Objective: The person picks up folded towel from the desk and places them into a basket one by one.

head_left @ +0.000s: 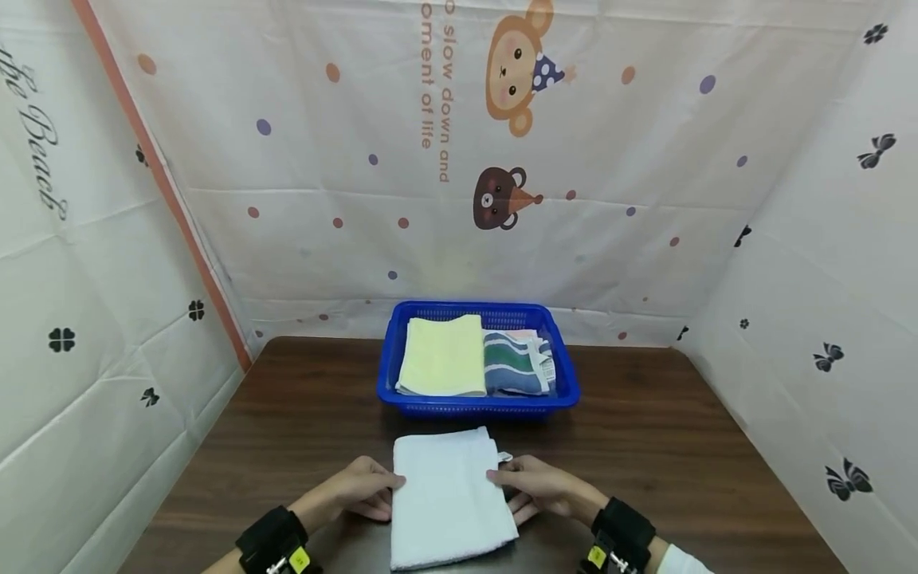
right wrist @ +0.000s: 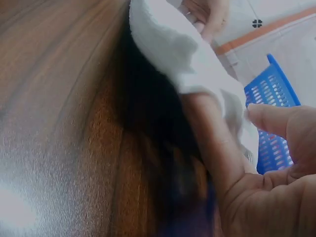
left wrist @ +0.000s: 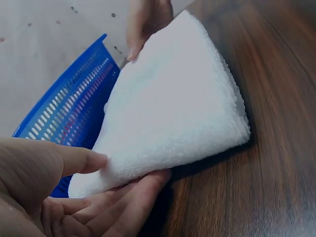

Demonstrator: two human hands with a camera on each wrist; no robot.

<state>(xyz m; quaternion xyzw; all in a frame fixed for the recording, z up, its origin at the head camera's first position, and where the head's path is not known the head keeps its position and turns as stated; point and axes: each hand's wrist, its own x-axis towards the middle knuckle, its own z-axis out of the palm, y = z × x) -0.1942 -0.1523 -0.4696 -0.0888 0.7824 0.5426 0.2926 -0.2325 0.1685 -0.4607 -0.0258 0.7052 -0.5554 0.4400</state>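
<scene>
A folded white towel is held between the two hands, just in front of the blue basket. My left hand pinches its left edge, thumb on top and fingers underneath, as the left wrist view shows with the towel raised at that side. On the opposite edge my right hand grips it the same way; in the right wrist view its fingers go under the towel. A small white loop sticks out near the right thumb. The fingertips beneath the cloth are hidden.
Behind the towel stands the blue plastic basket. In it lie a folded yellow towel and a striped blue, green and white towel. The brown wooden table meets printed white cloth walls at its back and sides.
</scene>
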